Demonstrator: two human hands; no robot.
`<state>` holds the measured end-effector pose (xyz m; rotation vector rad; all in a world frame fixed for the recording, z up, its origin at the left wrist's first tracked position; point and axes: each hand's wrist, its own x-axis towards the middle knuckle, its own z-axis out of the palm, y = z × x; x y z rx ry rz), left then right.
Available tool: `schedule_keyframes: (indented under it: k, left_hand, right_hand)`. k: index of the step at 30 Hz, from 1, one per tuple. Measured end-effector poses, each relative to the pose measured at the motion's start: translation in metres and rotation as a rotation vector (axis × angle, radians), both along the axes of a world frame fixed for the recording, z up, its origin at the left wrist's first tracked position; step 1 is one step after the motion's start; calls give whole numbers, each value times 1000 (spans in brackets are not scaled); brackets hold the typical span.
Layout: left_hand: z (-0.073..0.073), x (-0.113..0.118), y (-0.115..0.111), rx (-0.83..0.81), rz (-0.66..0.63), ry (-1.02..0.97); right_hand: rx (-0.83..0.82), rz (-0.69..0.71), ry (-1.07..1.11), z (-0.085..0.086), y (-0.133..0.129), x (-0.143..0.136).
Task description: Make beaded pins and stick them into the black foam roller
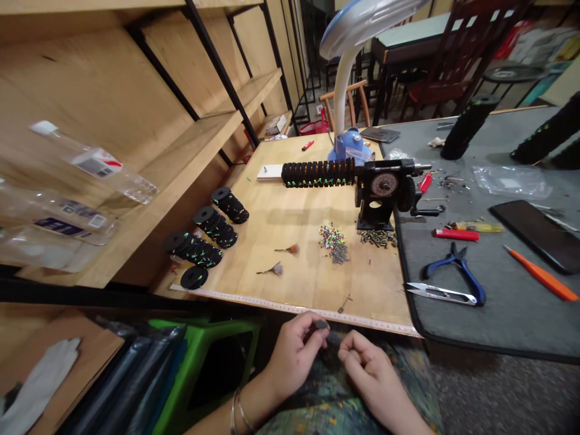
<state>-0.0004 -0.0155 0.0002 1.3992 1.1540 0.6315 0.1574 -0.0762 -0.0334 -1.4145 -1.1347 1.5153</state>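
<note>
My left hand (301, 344) pinches a small dark grey piece (322, 325) between thumb and fingertips, in front of the table edge. Just to its right, my right hand (365, 361) is closed with thumb and finger together; what it grips, if anything, is too small to make out. Beyond the hands, a small metal piece with a thin stem (345, 303) lies near the ruler strip (290, 307) along the edge. Farther in are two small feathery tufts on stems, one orange-tipped (290, 248) and one greyish (272, 269).
A black hand-cranked device (380, 187) carries a row of black foam discs. Piles of coloured beads (330, 235) and small metal parts (377, 238) lie before it. Black foam spools (194, 249) stand left. Snips (441, 293), blue-handled pliers (473, 281) and a phone (537, 232) rest on the grey mat.
</note>
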Motion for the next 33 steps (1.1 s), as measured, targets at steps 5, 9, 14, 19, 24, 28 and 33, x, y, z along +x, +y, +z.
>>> schedule_keyframes:
  k: [5,9,14,19,24,28,33]
  left_hand:
    - [-1,5,3,-199,102,-151]
    - [-1,2,8,-200,219,-141]
    - [-1,-10,9,-207,138,-65]
    - [-4,-8,-2,-293,38,-32]
    - [-12,-1,-10,-342,14,-91]
    - [-17,2,-11,-369,43,-127]
    - [-19,2,-11,-364,60,-117]
  right_hand:
    - [51,-33,-60,2,-2,-2]
    - [36,-91,-43,1,-4,1]
    - [-42,-170,63,-3,-6,4]
    - [-100,-204,143,-11,-5,1]
    - [-92,-232,141,-11,-3,0]
    - [-113,-235,96,-8,-1,-1]
    - [-120,-263,91,-6,2,-3]
